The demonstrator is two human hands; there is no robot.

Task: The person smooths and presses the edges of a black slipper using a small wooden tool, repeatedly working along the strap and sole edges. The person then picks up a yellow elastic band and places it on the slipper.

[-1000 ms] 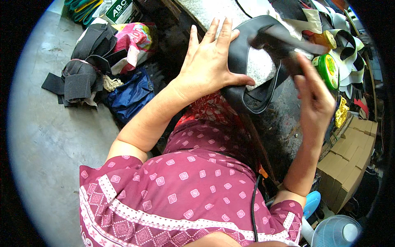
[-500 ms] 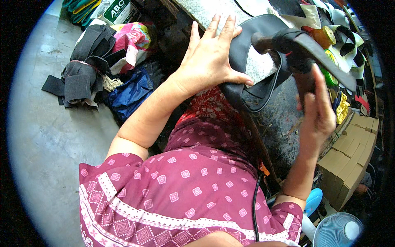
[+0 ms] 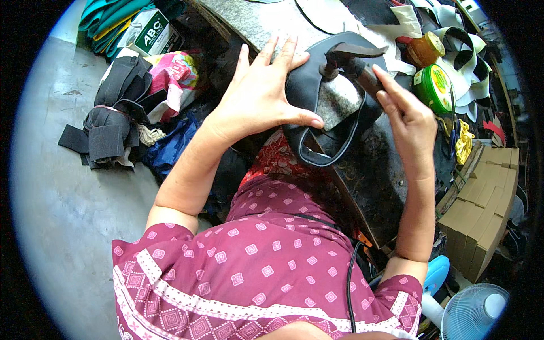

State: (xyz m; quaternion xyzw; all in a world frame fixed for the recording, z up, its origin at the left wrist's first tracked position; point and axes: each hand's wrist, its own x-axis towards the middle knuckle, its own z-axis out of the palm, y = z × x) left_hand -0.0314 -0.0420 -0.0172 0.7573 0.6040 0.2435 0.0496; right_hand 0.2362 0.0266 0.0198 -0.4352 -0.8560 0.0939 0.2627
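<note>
A black leather-like piece [image 3: 305,85], shaped as a loop with an opening in its middle, lies over a speckled stone slab [image 3: 260,22] at the table's edge. My left hand [image 3: 258,96] rests on the left side of this piece, fingers spread and thumb stretched toward the opening. In my right hand [image 3: 411,127] is a hammer [image 3: 368,80], gripped by its handle. Its round face is down at the black piece, just above the opening. Part of the handle is hidden by my fingers. The lower rim of the piece hangs past the slab toward me.
At the right are a green round tin [image 3: 433,89], an amber jar [image 3: 426,48], white curled strips [image 3: 473,68] and stacked cardboard [image 3: 480,198]. A fan [image 3: 476,314] stands lower right. Left on the floor lie bundled black strips [image 3: 113,127] and a blue bag [image 3: 177,141].
The hammer has come down and left onto the black piece from a raised, blurred position. In the picture, the piece and my left hand have shifted left.
</note>
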